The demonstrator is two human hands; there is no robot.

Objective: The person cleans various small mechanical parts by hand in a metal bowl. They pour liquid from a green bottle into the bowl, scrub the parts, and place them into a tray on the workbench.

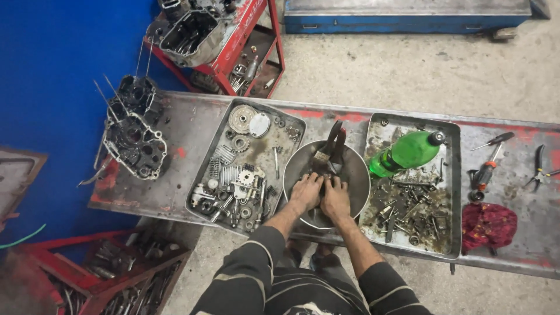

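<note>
Both my hands are down inside a round metal bowl [356,175] on a long steel bench [192,122]. My left hand [305,191] and my right hand [336,198] lie side by side with fingers curled over something small that I cannot make out. A paintbrush [320,156] and pliers with dark red handles [336,140] lean in the bowl just beyond my fingers.
Left of the bowl a tray [294,125] holds gears, springs and bolts. Right of it another tray [453,192] holds a green plastic bottle [408,151] and oily parts. Engine case halves [135,140], screwdrivers [487,166], pliers [539,169] and a red rag [489,224] lie on the bench.
</note>
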